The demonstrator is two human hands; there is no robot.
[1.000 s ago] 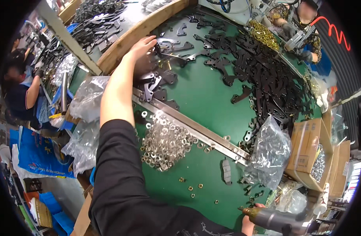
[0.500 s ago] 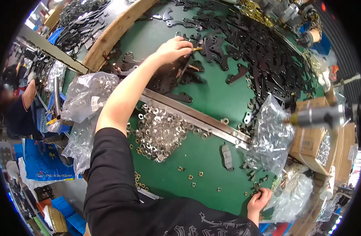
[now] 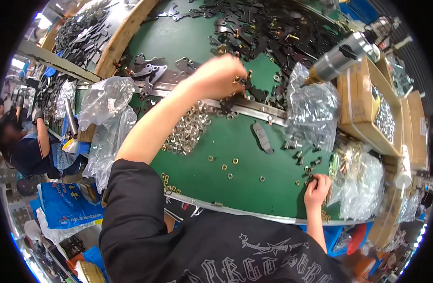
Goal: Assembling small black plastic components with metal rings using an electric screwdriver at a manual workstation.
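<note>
You wear a black top with pale printed lettering at six o'clock; your left hand [image 3: 219, 77] and right hand [image 3: 317, 188] are bare, forearms uncovered.

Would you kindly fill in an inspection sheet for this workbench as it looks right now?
Surface: green round table with a metal rail across it.
Job's things: black metal brackets heaped at the far side; the left hand reaches over the rail and pinches a small part among them; small nuts and screws lie by the right hand at the near rim.
Clutter: pile of silver washers, scattered brass nuts, clear plastic bags, cardboard boxes of parts.
Fingers: left closed on a small part; right curled on the table, contents not visible.
Cables: nothing seen.
Surroundings: hanging power screwdriver; another person seated at left.
</note>
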